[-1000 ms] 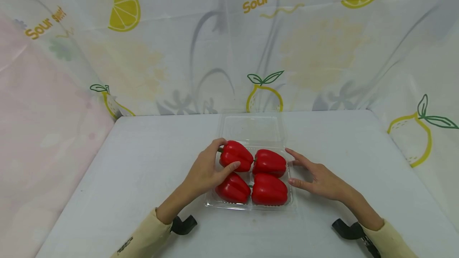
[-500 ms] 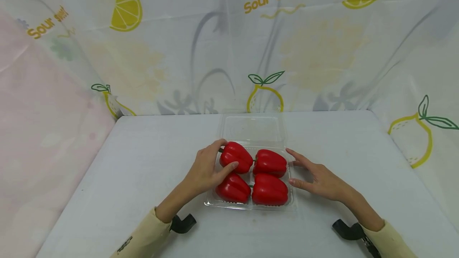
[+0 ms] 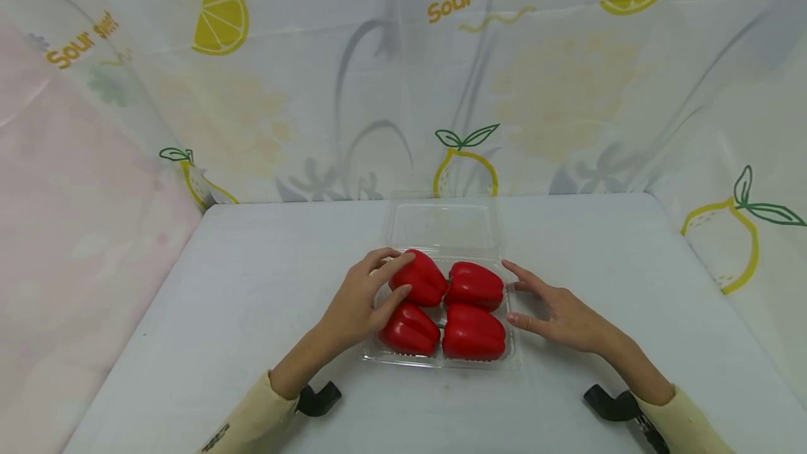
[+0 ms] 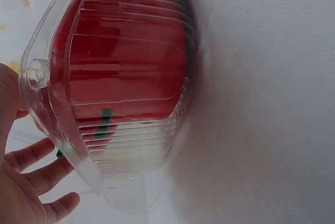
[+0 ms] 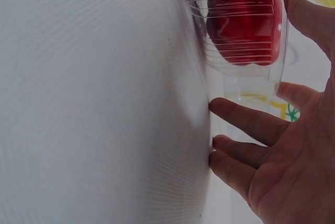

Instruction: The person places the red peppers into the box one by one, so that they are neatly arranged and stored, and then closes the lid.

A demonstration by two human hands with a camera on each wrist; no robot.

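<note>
Red bell peppers sit two by two in a clear plastic clamshell box (image 3: 403, 361) on the white table. My left hand (image 3: 361, 298) lies over the left side of the box, its index finger and thumb against the far left bell pepper (image 3: 422, 282). Below that hand is the near left bell pepper (image 3: 410, 331). At the box's right rim, my right hand (image 3: 564, 315) has thumb and index finger extended, beside the far right (image 3: 474, 286) and near right (image 3: 474, 333) bell peppers. In the right wrist view, its other fingertips (image 5: 217, 104) reach the tabletop.
The box's clear lid (image 3: 444, 224) lies folded back toward the rear edge of the table (image 3: 284, 251). A printed curtain (image 3: 403, 76) hangs behind. Black curved mounts (image 3: 319, 399) sit at both wrists.
My left index finger has lifted onto the top of the far left bell pepper, and the hand's grip there has loosened. That pepper has shifted slightly. My right hand has stayed in place.
</note>
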